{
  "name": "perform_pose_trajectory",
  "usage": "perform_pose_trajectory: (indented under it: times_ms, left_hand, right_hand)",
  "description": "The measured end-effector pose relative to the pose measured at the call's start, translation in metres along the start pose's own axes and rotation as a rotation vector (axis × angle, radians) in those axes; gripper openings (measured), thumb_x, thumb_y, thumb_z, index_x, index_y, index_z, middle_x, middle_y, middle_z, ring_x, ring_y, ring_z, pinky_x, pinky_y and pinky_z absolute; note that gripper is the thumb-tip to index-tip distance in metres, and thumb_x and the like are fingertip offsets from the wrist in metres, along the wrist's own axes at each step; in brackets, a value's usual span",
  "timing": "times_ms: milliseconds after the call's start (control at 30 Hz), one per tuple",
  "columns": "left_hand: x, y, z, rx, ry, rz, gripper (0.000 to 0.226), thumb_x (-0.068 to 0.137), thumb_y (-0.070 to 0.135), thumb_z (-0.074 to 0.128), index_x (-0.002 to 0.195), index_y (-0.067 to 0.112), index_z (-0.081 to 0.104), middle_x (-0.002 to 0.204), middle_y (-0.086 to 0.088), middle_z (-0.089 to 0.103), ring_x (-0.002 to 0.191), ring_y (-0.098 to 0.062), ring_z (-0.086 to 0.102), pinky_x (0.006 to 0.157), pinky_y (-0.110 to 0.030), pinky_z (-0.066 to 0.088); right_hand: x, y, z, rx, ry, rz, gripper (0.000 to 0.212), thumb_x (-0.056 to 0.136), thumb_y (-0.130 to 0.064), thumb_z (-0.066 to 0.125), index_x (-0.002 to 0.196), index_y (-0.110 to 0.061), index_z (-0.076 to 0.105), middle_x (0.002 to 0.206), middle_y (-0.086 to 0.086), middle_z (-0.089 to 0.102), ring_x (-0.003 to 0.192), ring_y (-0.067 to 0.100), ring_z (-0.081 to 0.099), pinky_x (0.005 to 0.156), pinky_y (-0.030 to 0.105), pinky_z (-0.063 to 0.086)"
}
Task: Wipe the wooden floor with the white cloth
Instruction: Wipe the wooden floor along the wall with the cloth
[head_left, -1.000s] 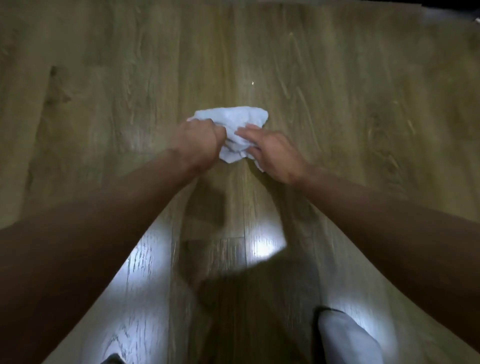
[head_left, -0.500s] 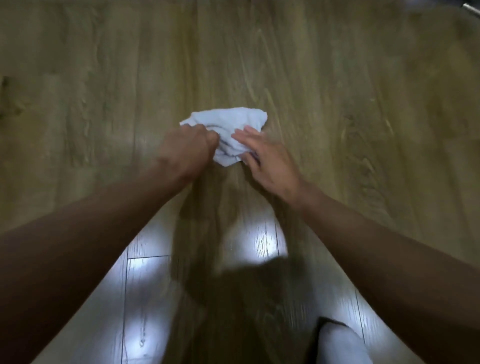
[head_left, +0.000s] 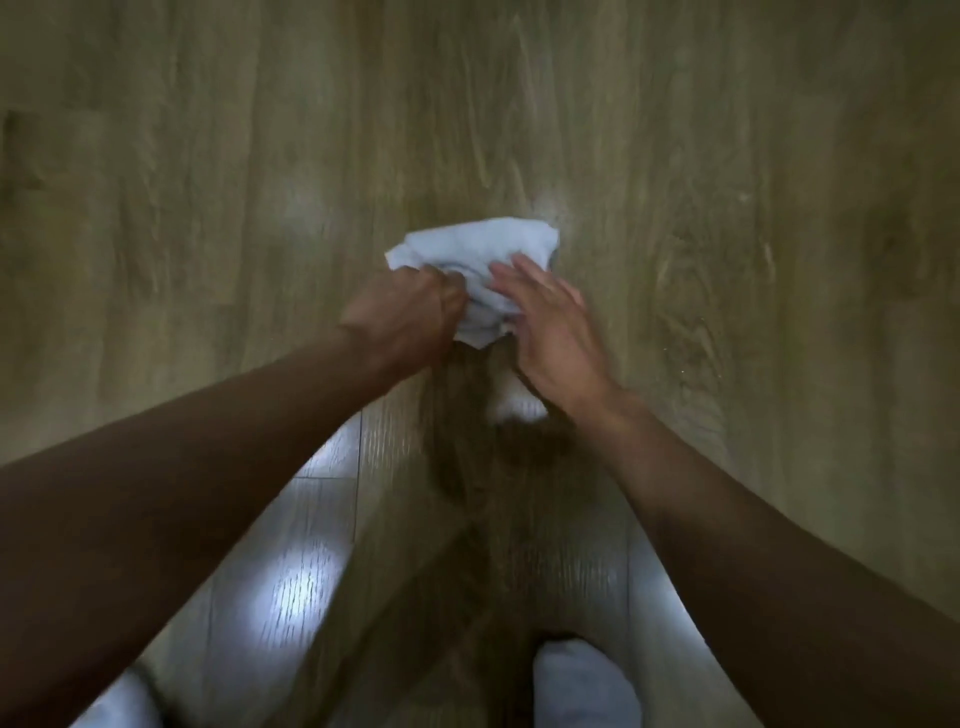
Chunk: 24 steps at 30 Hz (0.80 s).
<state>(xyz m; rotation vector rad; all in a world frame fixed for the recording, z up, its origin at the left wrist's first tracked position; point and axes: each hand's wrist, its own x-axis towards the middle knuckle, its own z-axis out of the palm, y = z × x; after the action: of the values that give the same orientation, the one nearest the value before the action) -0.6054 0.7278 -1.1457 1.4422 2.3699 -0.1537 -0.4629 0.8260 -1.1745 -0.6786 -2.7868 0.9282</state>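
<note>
Kneeling, seemingly: pale knee (head_left: 582, 686) cut off at bottom edge. Left hand (head_left: 400, 317) fisted round near edge of white cloth (head_left: 478, 249), bunching it for drive; right hand (head_left: 550, 332) flat, fingers straight, pressing it onto wooden floor (head_left: 727, 208). Grip underneath hidden; far boards blurred, grain unreadable.

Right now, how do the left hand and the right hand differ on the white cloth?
The left hand is curled, gripping the left edge of the white cloth; the right hand lies flat, fingers straight, over its right side. Both touch the cloth on the wooden floor.
</note>
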Motion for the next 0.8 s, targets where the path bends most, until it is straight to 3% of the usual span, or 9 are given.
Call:
perform_pose_trajectory:
  times_ms: [100,167,200,267,333,400,533,667,800]
  left_hand:
    - [-0.007,0.031,-0.028,0.006,0.027,0.032,0.029,0.096,0.022,0.044,0.117,0.004,0.052,0.104,-0.020,0.064,0.092,-0.038,0.060,0.069,-0.037,0.041]
    - [0.013,0.037,-0.042,0.025,-0.065,-0.069,0.052,0.091,0.028,0.055,0.135,0.005,0.039,0.122,-0.022,0.056,0.109,-0.039,0.056,0.081,-0.041,0.044]
    - [0.021,0.039,-0.048,0.019,-0.145,-0.153,0.056,0.089,0.027,0.059,0.136,0.005,0.039,0.128,-0.022,0.053,0.115,-0.038,0.053,0.088,-0.041,0.043]
    - [0.034,0.039,-0.052,0.047,-0.263,-0.237,0.042,0.087,0.024,0.064,0.124,0.008,0.054,0.129,-0.018,0.055,0.119,-0.033,0.053,0.096,-0.038,0.042]
    - [0.022,0.041,-0.043,0.026,-0.188,-0.199,0.023,0.090,0.018,0.058,0.111,0.008,0.060,0.119,-0.017,0.059,0.112,-0.034,0.055,0.086,-0.039,0.044]
    - [0.001,0.053,-0.031,-0.024,-0.068,-0.117,0.021,0.094,0.013,0.045,0.109,0.006,0.059,0.113,-0.018,0.060,0.104,-0.035,0.056,0.077,-0.037,0.040]
    - [-0.013,0.078,-0.007,0.081,-0.073,0.050,0.044,0.101,0.015,0.030,0.141,-0.004,0.032,0.141,-0.026,0.042,0.129,-0.039,0.042,0.104,-0.044,0.035]
    - [0.009,0.064,-0.019,0.098,-0.037,-0.014,0.031,0.097,0.014,0.038,0.119,0.000,0.055,0.120,-0.023,0.057,0.108,-0.038,0.055,0.083,-0.043,0.044]
    - [-0.008,0.088,-0.023,0.168,-0.167,0.022,0.045,0.100,0.026,0.039,0.139,0.002,0.040,0.142,-0.022,0.043,0.130,-0.035,0.043,0.103,-0.041,0.037]
  right_hand:
    - [0.005,-0.003,-0.007,0.053,0.035,0.211,0.057,0.091,-0.001,0.045,0.145,-0.016,0.035,0.153,0.001,0.035,0.144,0.014,0.027,0.115,0.030,0.021]
    - [0.019,-0.012,-0.003,0.062,0.039,0.267,0.049,0.098,-0.012,0.041,0.146,-0.016,0.032,0.153,-0.002,0.035,0.145,0.014,0.023,0.116,0.036,0.022]
    - [0.023,-0.016,0.001,0.021,0.015,0.257,0.049,0.099,-0.016,0.040,0.147,-0.015,0.028,0.154,-0.001,0.032,0.146,0.015,0.019,0.115,0.038,0.020]
    - [0.017,-0.016,0.008,-0.097,-0.042,0.193,0.057,0.097,-0.010,0.041,0.150,-0.013,0.022,0.157,0.003,0.026,0.147,0.017,0.014,0.113,0.036,0.016]
    - [0.001,-0.007,0.001,-0.128,-0.079,0.108,0.061,0.092,-0.002,0.042,0.149,-0.016,0.024,0.157,0.001,0.026,0.147,0.014,0.015,0.105,0.026,0.014]
    - [-0.016,0.009,-0.017,-0.081,-0.075,0.070,0.062,0.090,0.001,0.045,0.146,-0.021,0.033,0.155,-0.005,0.032,0.145,0.008,0.020,0.100,0.022,0.016]
    - [-0.016,0.026,-0.037,0.077,0.011,0.248,0.053,0.089,-0.001,0.045,0.138,-0.022,0.046,0.149,-0.007,0.042,0.143,0.006,0.026,0.109,0.037,0.024]
    - [0.008,0.010,-0.023,-0.046,-0.068,0.226,0.059,0.089,-0.014,0.055,0.144,-0.024,0.037,0.157,-0.005,0.026,0.147,0.012,0.013,0.109,0.038,0.017]
    - [-0.031,0.014,-0.027,0.074,-0.062,0.165,0.062,0.087,-0.003,0.051,0.143,-0.025,0.040,0.155,-0.007,0.032,0.146,0.009,0.017,0.108,0.039,0.023]
